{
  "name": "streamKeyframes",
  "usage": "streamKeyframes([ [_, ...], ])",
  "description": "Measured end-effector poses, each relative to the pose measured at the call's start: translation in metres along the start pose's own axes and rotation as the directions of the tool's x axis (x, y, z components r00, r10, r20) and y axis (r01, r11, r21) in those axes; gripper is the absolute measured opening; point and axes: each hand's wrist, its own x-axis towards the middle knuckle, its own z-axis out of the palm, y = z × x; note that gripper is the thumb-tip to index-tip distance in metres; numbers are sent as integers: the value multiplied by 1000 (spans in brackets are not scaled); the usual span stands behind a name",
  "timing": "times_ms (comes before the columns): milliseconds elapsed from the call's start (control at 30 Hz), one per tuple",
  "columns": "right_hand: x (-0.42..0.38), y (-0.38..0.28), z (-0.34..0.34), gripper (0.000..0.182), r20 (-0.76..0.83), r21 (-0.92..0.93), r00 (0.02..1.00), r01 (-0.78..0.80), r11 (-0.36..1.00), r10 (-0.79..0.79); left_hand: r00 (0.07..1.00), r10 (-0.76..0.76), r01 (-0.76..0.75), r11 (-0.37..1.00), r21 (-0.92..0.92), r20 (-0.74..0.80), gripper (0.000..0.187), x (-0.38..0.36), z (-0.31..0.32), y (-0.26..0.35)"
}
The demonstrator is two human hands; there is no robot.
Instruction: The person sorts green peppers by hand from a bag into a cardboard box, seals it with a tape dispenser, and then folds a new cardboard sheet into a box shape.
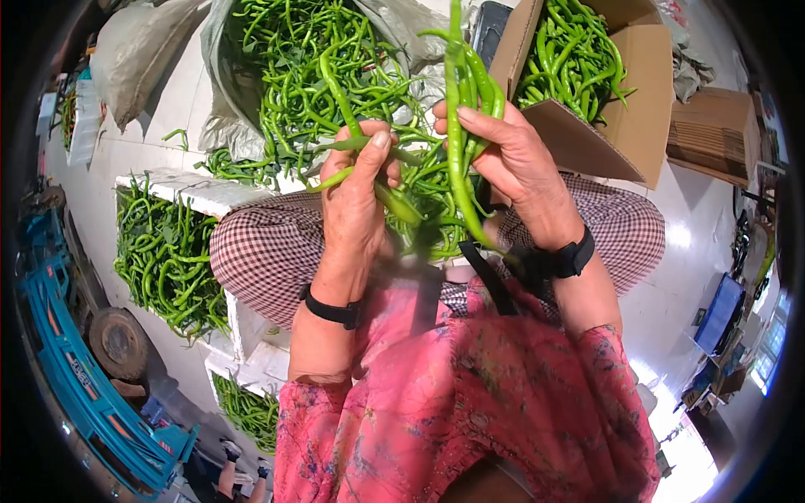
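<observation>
My left hand point(356, 189) is closed round a few long green chili peppers point(335, 88), one pointing up and others poking out sideways. In my right hand point(516, 163) a small bunch of long green peppers point(455, 151) is pinched between thumb and fingers, standing roughly upright. Both hands are held above my lap, a little apart. Below and between them lies a heap of loose peppers point(432, 197). Just beyond my left hand, a large open sack point(226, 63) spills out more peppers.
An open cardboard box point(646, 75) of peppers stands at upper right, with flattened cardboard point(713, 134) beside it. White foam boxes point(197, 189) hold peppers at left. A tied sack point(138, 63) sits upper left, and a blue cart point(92, 369) with a wheel stands lower left.
</observation>
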Motion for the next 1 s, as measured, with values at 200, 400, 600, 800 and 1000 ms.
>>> streamKeyframes([
  [200, 10, 8, 2, 43, -8, -53, 999, 33, 998, -33, 980, -102, 35, 933, 357, 170, 22, -11, 13, 8],
  [400, 11, 12, 10, 38, 50, 14, 997, -57, 998, 56, 991, -100, 79, 972, 220, 88, 17, -8, 10, 11],
  [600, -2, 27, 11, 36, 141, 0, 989, -41, 999, 40, 992, -87, 59, 963, 263, 94, 19, -7, 11, 8],
  [800, -4, 21, 24, 36, 27, -290, 996, 86, 953, -81, 997, -76, 77, 973, 218, -10, 19, -8, 13, 9],
  [1000, -29, -10, 54, 36, 136, -934, 904, 253, 252, -406, 982, 54, -66, 996, -60, -179, 14, 0, 3, 8],
])
